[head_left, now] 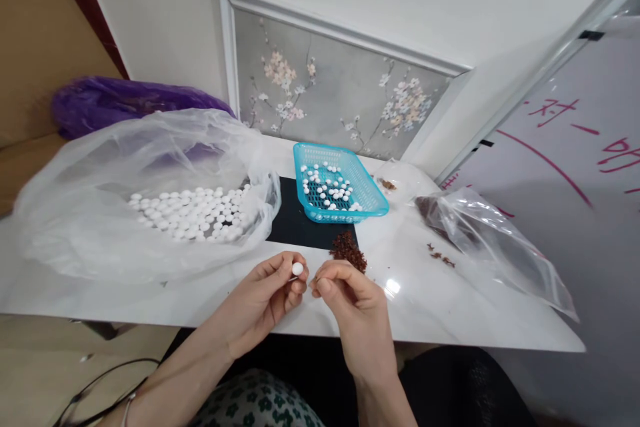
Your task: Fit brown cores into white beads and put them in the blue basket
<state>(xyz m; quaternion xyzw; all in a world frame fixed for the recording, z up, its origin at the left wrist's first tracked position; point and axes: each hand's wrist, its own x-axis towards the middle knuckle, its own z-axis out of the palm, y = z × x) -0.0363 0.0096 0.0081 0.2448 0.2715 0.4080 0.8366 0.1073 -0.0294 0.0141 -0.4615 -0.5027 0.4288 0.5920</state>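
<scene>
You pinch a white ball (297, 269) in your left hand (273, 287) at lower centre; your right hand (359, 300) is closed to a fingertip pinch just beside it. You seem to be working this single ball, which calls for a steady left grip. Whatever your right fingertips hold, if anything, is too small to tell. Your right hand partly hides the brown bits (347, 248).

Light is soft and even; glare spots the glossy white marbled tabletop (450, 310) beside the bare right hand (359, 303); wide-angle distortion stretches the edges.
</scene>
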